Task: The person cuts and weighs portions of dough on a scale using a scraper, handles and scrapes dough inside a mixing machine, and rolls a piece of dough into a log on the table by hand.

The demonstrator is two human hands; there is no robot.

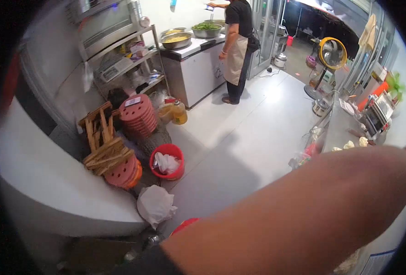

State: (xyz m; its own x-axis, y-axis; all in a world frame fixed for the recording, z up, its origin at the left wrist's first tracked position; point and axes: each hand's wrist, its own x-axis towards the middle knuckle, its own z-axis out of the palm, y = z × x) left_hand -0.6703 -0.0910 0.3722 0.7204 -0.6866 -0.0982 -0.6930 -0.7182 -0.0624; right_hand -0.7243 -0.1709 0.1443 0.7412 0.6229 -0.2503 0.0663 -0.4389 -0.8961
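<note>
A bare forearm [276, 215], apparently my left, crosses the lower right from a dark sleeve [143, 263]. At its far end my left hand [397, 172] is blurred near the right edge. Its fingers and anything in them cannot be made out. Pale dough-like pieces [348, 145] lie beyond the arm on the counter [338, 126] along the right wall. Farther along are devices with dark screens [376, 120]. My right hand does not show.
Another person [239, 46] in an apron stands by a white chest [203, 71] bearing large bowls [206, 31]. A yellow fan [332, 53] stands near the doorway. On the left are a red bucket [179, 170], stacked pink discs [138, 117], wood [104, 153] and a white bag [156, 205].
</note>
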